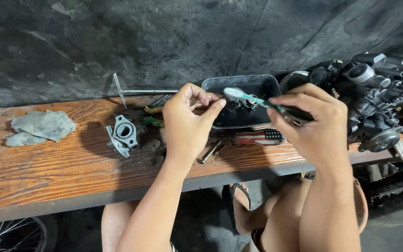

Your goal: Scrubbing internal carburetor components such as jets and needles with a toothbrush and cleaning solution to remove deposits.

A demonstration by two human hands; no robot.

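- The desk (pixel 47 158) carries a black tray (pixel 267 86); both my hands work just above it.
- My right hand (pixel 316 126) is closed round a toothbrush (pixel 253 99) handle: light, slightly springy, best gripped well back from the bristles.
- My left hand (pixel 187 123) pinches a small part (pixel 215 99) at the fingertips, mostly hidden; I judge it rigid, probably greasy and easily dropped.

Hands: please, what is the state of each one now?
Left hand: closed, pinching a small part too small to identify.
Right hand: closed on a green toothbrush.
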